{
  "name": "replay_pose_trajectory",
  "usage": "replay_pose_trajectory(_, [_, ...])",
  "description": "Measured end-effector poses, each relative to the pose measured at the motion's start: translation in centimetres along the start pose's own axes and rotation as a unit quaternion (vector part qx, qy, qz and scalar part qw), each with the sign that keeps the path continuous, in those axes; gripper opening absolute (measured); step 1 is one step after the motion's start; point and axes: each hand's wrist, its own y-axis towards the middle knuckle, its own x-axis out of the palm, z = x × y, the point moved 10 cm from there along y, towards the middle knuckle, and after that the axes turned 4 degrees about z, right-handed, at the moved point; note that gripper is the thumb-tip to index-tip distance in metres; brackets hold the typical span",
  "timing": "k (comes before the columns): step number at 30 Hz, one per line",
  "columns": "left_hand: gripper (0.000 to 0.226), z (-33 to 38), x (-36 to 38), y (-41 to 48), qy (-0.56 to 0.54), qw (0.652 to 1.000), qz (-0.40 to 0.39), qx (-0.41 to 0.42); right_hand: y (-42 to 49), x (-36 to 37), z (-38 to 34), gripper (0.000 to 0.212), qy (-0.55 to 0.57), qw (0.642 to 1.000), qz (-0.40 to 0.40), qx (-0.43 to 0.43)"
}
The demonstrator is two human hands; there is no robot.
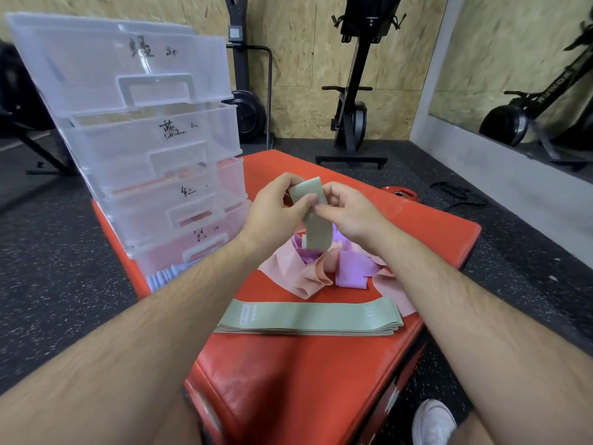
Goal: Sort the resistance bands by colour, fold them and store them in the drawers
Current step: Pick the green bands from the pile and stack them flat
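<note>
Band, green [313, 220]: one piece, held in the air just right of the drawer unit [154, 149], above the red padded box [288, 380]. Our left hand [276, 213] pinches its upper end between thumb and curled fingers. Our right hand [349, 210] pinches the same end from the other side. The rest hangs down as a loop.

Stack of green bands [308, 317]: laid flat, right of the drawer unit and nearer to us than it.

Pink bands [288, 271], purple bands [353, 271]: one loose heap, unsorted, right of the drawer unit's lowest drawer.

Step in hand, as we judge it: folding this green piece, with sorting only partly done.

Next move, as we judge it: double the strip squarely with its edges matched, then free one hand to pull the right drawer by its handle. We cannot read the handwritten labels with certainty.
</note>
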Motion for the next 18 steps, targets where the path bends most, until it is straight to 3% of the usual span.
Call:
replay_pose_trajectory(9, [0.010, -0.9, -2.8, -0.4, -0.022, 0.997, 0.046, -0.050, -0.5, 1.1, 1.0, 0.021, -0.060, 0.996, -0.057, 0.019])
replay_pose_trajectory(14, [0.006, -2.2, -5.9, -0.2, -0.122, 0.982, 0.108, -0.092, -0.8, -0.4, 3.4, 0.017, -0.226, 0.972, -0.059, 0.012])
replay_pose_trajectory(18, [0.005, -3.6, -8.1, -0.6, -0.160, 0.965, 0.154, -0.139, -1.1, -3.2, 4.6, 0.016, -0.252, 0.966, -0.041, 0.030])
